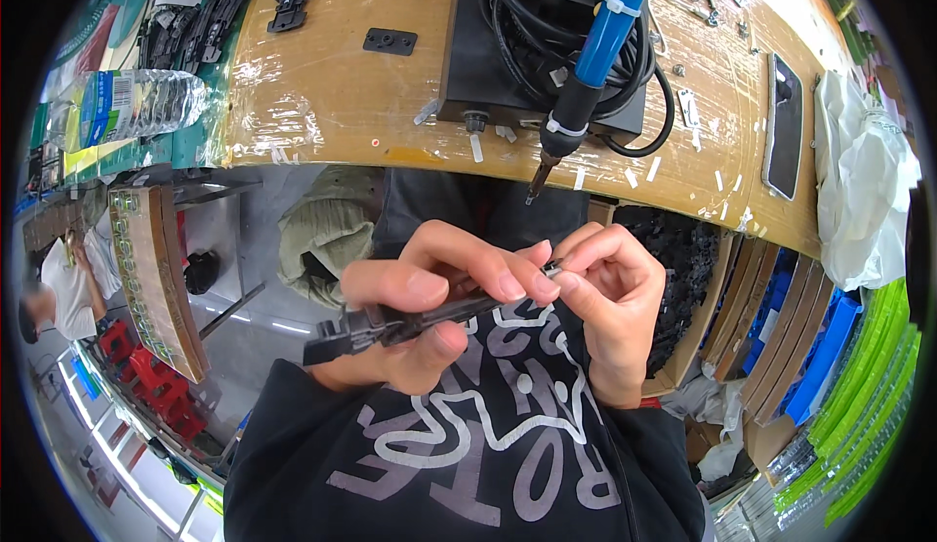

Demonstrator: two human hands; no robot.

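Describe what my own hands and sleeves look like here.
Your left hand and right hand are bare, with no gloves or rings visible. Your sleeves are black. A small red patch shows just below the right hand; I can't tell what it is.

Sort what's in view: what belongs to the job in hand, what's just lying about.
Job, judging by looks:
long black part, being held
heaped black parts, probably
blue-handled tool, probably

Apparently lying about:
phone
plastic bottle
white plastic bag
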